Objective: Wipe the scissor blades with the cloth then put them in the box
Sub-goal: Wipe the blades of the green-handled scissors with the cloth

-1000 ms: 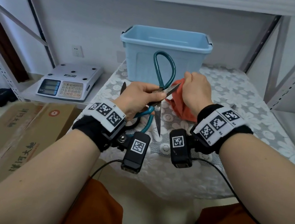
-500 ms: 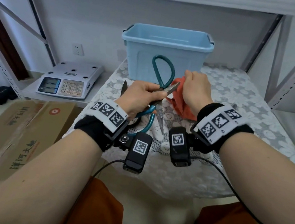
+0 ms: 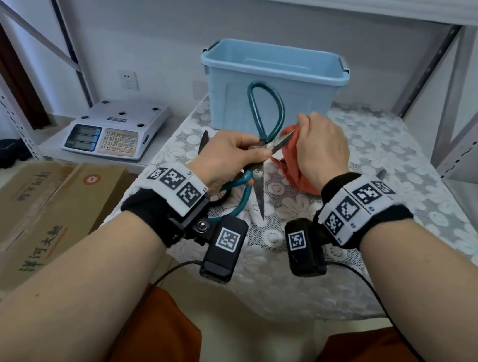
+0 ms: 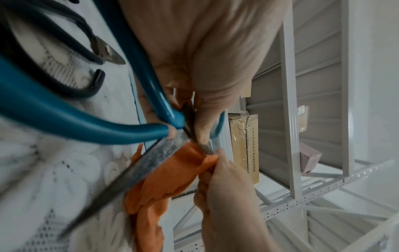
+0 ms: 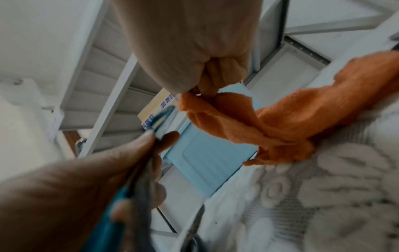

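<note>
Two pairs of scissors are counted: teal-handled scissors (image 3: 262, 129) gripped in the left hand (image 3: 228, 161) and black-handled scissors (image 4: 64, 56) beneath it. One cloth (image 3: 294, 170), one box (image 3: 272, 87) beyond both hands.

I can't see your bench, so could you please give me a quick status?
Left hand grips open teal scissors. Right hand pinches orange cloth on upper blade. Box behind, unobstructed.

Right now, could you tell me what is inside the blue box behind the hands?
The blue box shows only bare inner walls below its rim; nothing visible inside. Its floor is hidden by the front wall, so I cannot rule out something lying flat there. The teal scissors remain outside, in the left hand.
</note>
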